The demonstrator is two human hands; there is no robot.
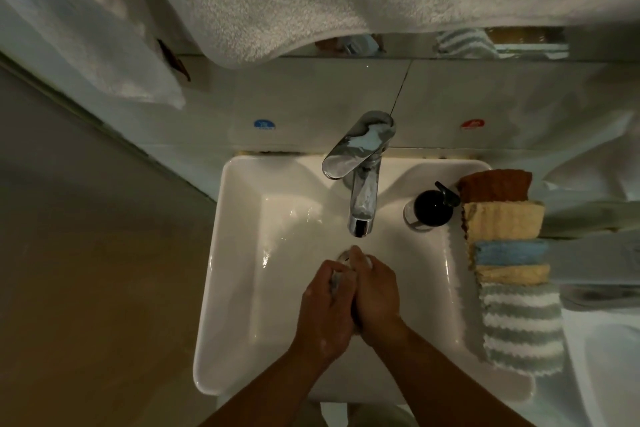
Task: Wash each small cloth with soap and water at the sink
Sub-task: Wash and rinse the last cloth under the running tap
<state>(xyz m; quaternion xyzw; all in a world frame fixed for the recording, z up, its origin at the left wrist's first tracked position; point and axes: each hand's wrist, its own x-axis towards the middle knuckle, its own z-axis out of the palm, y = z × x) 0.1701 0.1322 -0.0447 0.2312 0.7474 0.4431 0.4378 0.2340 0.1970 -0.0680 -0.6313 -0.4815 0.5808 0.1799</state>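
Over the white sink (221, 253), below the chrome tap (362, 204), my two hands are pressed together. My left hand (325, 308) curls its fingers over something pale and wet; whether it is lather or a cloth is too small to tell. My right hand (377, 298) lies against it with its fingers straight, pointing toward the spout. Folded cloths line the sink's right rim: brown (495, 185), yellow (502, 220), blue (510, 251), another yellow (512, 274) and grey-white striped (523, 326). A black soap dispenser (433, 206) stands beside them.
A large white towel (277, 0) hangs over the wall above the tap. Blue (264, 124) and red (471, 124) stickers mark the tiles behind the sink. A second white basin edge (602, 357) shows at the far right. Brown floor lies to the left.
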